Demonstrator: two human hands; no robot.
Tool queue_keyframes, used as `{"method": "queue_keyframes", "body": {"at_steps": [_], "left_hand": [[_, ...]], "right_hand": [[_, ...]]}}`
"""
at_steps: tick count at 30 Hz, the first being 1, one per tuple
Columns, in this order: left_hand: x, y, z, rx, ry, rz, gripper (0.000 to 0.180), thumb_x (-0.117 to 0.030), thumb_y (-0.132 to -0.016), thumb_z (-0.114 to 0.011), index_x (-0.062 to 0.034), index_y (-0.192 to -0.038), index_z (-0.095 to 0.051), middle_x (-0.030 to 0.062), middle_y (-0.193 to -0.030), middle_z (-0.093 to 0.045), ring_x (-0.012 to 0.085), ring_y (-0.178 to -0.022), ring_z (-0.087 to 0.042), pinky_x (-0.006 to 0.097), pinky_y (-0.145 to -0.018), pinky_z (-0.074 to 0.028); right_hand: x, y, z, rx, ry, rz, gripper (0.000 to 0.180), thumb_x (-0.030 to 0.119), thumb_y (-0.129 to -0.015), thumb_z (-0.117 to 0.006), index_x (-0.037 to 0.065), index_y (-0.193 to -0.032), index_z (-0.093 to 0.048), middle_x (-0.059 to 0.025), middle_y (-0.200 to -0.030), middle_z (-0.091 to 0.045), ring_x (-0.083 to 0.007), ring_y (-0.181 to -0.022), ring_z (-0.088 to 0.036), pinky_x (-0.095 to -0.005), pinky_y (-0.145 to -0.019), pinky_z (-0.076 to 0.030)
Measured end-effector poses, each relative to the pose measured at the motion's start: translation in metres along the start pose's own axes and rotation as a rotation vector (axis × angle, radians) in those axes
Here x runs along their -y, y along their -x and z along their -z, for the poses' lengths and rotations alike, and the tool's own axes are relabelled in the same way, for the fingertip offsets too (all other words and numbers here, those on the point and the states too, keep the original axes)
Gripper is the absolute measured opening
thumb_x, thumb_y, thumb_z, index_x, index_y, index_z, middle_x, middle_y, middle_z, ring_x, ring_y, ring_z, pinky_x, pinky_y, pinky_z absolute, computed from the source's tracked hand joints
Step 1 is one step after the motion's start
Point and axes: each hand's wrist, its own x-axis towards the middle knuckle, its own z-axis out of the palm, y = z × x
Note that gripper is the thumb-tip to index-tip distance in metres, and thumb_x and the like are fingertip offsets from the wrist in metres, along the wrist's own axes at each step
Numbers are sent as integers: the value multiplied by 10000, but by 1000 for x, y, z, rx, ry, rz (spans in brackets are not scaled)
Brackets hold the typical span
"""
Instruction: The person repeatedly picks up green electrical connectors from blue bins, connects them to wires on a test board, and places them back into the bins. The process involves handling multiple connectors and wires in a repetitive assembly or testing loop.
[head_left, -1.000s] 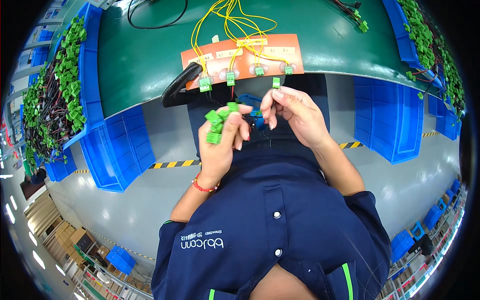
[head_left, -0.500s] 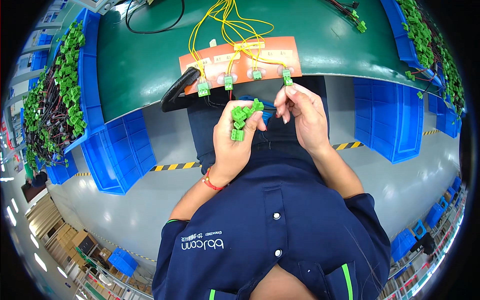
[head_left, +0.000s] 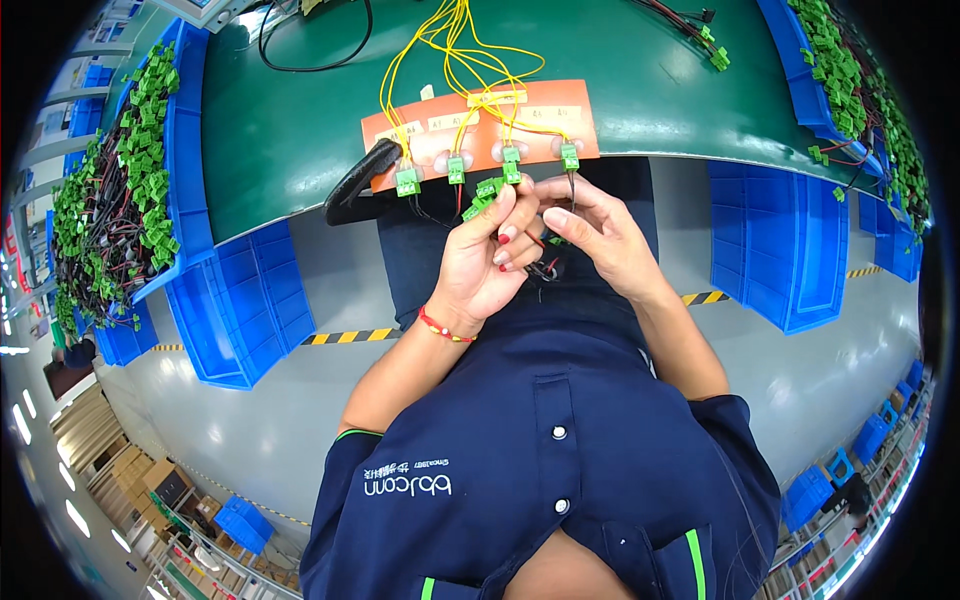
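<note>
My left hand [head_left: 487, 250] is closed round several green terminal connectors [head_left: 484, 197], just below an orange fixture board [head_left: 412, 128]. Its fingertips touch another green connector [head_left: 511, 173], which meets the third socket from the left. To its right, my right hand [head_left: 607, 240] has its fingers curled inward near the left fingertips; whatever they pinch is hidden. More green connectors sit at the board's front edge: one at the left [head_left: 407, 182], one at the second spot [head_left: 456, 168] and one at the right end [head_left: 570, 157]. Thin dark wires [head_left: 546, 269] show beneath my hands.
Yellow wires [head_left: 462, 45] run from the board across the green table [head_left: 290, 130]. A black padded piece [head_left: 355, 190] leans at the board's left end. Blue bins of green-ended wires stand left [head_left: 190, 130] and right [head_left: 800, 80], with blue crates [head_left: 240, 300] below.
My left hand has risen to the third socket, where a connector now meets it. My right hand has drawn down from the rightmost connector, and a dark wire shows below that connector.
</note>
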Motion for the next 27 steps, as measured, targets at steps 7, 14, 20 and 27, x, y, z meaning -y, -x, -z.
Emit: {"method": "queue_keyframes", "body": {"at_steps": [7,14,20,27], "left_hand": [[10,-4,-4,55,208,13,204,-241,-1083,-424,-61,-1122,-514,-10,-703,-420,69,-518,-324,213,-472,-299],[8,-3,-2,60,190,20,244,-249,-1100,-363,-51,-1143,-500,-15,-718,-406,65,-525,-336,227,-506,-327],[4,-1,0,28,141,28,241,-235,-1098,-368,-43,-1140,-507,-13,-726,-406,69,-529,-334,227,-506,-325],[7,-2,-2,70,263,44,241,-228,-1099,-359,-40,-1135,-505,-11,-727,-398,72,-531,-327,229,-500,-319]], "right_hand": [[2,-2,-4,-45,-14,-41,246,210,-1015,-600,-5,-1134,-607,-39,-1023,-651,-88,-952,-594,-285,-884,-476],[2,4,-5,-51,-8,-68,237,206,-1019,-593,-2,-1131,-610,-34,-1005,-645,-89,-929,-585,-279,-867,-475],[-1,6,-7,-38,-3,-62,238,201,-1025,-582,-8,-1135,-607,-44,-1011,-651,-95,-936,-595,-279,-856,-485],[-1,7,-8,-39,-14,-67,245,206,-1035,-564,-14,-1133,-607,-49,-1001,-653,-93,-933,-598,-278,-844,-491]]}}
